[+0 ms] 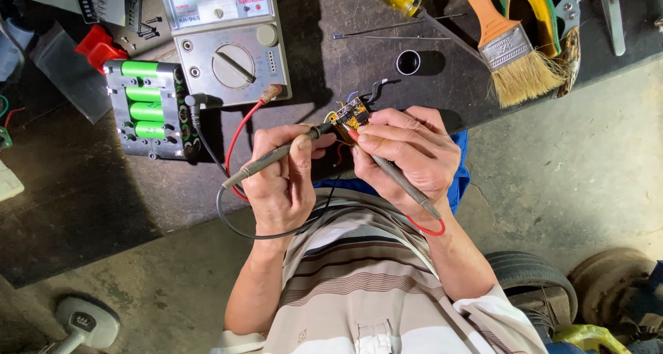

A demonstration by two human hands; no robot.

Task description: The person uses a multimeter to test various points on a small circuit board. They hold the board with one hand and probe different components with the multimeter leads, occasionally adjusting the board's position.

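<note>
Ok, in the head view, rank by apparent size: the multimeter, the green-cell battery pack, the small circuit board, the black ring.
1. Multimeter, though cut off at the top edge.
2. Battery pack.
3 and 4. Circuit board and black ring: too close to rank; fingers hide part of the board.

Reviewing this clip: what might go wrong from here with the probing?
Both probe tips meet on the tiny board; a slip of the left hand or right hand might bridge contacts. The board is only pinched in fingers, so it may shift. The leads trail past the battery pack and might snag.
</note>
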